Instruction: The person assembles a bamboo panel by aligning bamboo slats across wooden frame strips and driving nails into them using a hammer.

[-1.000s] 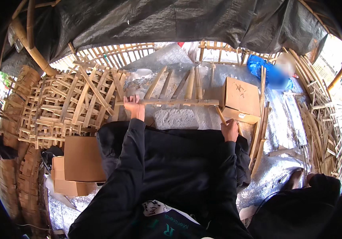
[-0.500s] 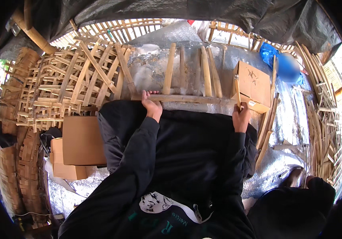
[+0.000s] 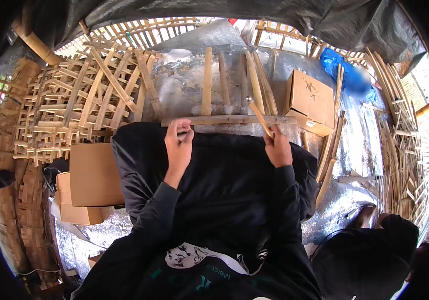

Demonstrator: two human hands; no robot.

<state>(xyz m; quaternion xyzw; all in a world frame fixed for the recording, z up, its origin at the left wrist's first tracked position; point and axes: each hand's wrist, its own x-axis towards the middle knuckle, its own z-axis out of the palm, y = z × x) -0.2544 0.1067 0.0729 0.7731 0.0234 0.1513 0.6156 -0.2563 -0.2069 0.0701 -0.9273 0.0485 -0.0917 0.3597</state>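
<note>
My right hand [image 3: 277,146] is wrapped round a slim wooden stick with a small grey tip [image 3: 260,116], which slants up to the left across a bamboo crossbar [image 3: 224,120]. My left hand [image 3: 179,145] is at the crossbar's left end, its fingers curled in. Whether something small is pinched there is hidden. The crossbar lies sideways just beyond my knees, in front of several bamboo slats pointing away from me, among them a pale slat [image 3: 207,82].
A woven bamboo lattice [image 3: 69,95] fills the left, with a cardboard box [image 3: 94,175] nearer me. Another cardboard box [image 3: 310,97] stands at right, beside long bamboo strips [image 3: 328,155]. A blue plastic bag [image 3: 332,62] lies beyond. A person in dark clothing [image 3: 369,260] is at lower right.
My left hand has drawn back slightly and curled its fingers, which were spread before. My right hand has moved left, tilting the stick from nearly upright to leaning left over the crossbar.
</note>
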